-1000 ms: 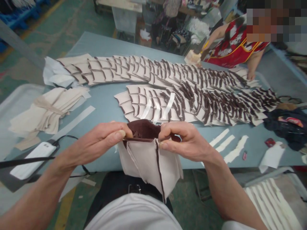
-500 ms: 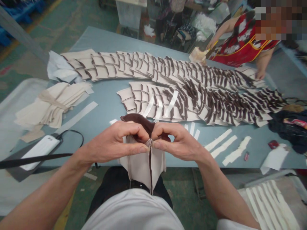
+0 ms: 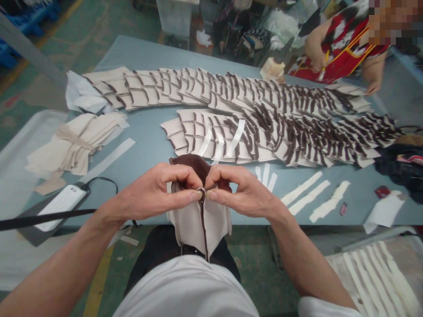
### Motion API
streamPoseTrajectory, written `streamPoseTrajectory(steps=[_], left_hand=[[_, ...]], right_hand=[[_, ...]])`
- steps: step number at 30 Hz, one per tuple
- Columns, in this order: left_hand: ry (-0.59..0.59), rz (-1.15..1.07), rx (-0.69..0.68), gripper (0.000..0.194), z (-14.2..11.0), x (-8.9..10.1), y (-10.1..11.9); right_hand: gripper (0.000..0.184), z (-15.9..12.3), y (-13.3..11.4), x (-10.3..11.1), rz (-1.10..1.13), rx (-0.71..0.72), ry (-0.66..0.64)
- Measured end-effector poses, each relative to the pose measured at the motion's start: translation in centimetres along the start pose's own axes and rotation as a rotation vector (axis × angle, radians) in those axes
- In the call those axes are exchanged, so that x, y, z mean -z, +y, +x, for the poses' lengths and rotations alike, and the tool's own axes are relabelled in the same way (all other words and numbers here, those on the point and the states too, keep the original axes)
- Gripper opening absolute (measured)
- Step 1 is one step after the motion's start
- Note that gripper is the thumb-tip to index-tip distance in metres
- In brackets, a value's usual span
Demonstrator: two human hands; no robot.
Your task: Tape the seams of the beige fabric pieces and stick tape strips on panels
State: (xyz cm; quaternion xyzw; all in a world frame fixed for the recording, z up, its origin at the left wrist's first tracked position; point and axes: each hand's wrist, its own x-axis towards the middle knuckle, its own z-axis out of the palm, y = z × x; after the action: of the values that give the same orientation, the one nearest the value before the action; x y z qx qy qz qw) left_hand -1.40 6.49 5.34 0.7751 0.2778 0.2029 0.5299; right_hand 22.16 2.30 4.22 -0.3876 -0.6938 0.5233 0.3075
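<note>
Working from a distance, I have just the head view, so everything here is read from it. The stitched cream piece [image 3: 189, 220] hangs at six o'clock, in front of the wearer's waist, its dark seam [image 3: 202, 224] running down the middle and its brown inner face [image 3: 187, 164] showing above the fingers. The left hand [image 3: 158, 189], toward eight o'clock, pinches the upper edge between thumb and forefinger at the seam's top; the right hand [image 3: 243, 189], toward four, pinches just beside it, the thumbs almost meeting. I judge the piece light and soft, with enough body to hold its folds, not slippery and hardly fragile (though I can't feel it from here). I would take it by that edge, close on either side of the seam, where the layers look thickest; the panels lower down would probably flop. Across the surface [image 3: 145, 127], rows of similar pieces [image 3: 198, 90] fan out around twelve, a tied bundle [image 3: 71, 141] lies at nine, and pale strips [image 3: 302, 187] lie between three and four. A co-worker's hand [image 3: 317, 60] grips a yellow-handled tool [image 3: 325, 66] at two.
</note>
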Motion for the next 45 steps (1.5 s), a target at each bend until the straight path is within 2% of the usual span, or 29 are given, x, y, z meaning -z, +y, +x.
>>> streamPoseTrajectory(steps=[9,14,18,25,34,40,45], left_hand=[[0.067,0.235,-0.042,0.012,-0.5,-0.5,2.1],[0.077,0.269,0.025,0.012,-1.1,-0.6,2.2],[0.070,0.188,0.084,0.013,-1.4,-0.5,1.8],[0.103,0.122,0.063,0.010,-2.1,-0.6,1.1],[0.110,0.146,0.065,0.010,-2.7,-0.8,1.2],[0.126,0.173,0.076,0.014,-2.9,-1.2,1.0],[0.123,0.223,0.061,0.013,-3.2,-1.4,1.2]], right_hand=[[0.012,-0.5,-1.5,-1.1,-0.182,0.037,0.091],[0.008,-0.9,-1.3,-1.3,-0.228,0.038,0.117],[0.007,-1.2,-0.9,-1.5,-0.360,0.176,0.150],[0.020,-1.1,-1.4,-2.2,-0.757,0.385,0.205],[0.020,-1.0,-1.2,-2.6,-0.867,0.478,0.193],[0.027,-0.8,-1.0,-3.1,-0.966,0.443,0.204],[0.018,-1.2,-1.7,-2.8,-0.822,0.342,0.149]])
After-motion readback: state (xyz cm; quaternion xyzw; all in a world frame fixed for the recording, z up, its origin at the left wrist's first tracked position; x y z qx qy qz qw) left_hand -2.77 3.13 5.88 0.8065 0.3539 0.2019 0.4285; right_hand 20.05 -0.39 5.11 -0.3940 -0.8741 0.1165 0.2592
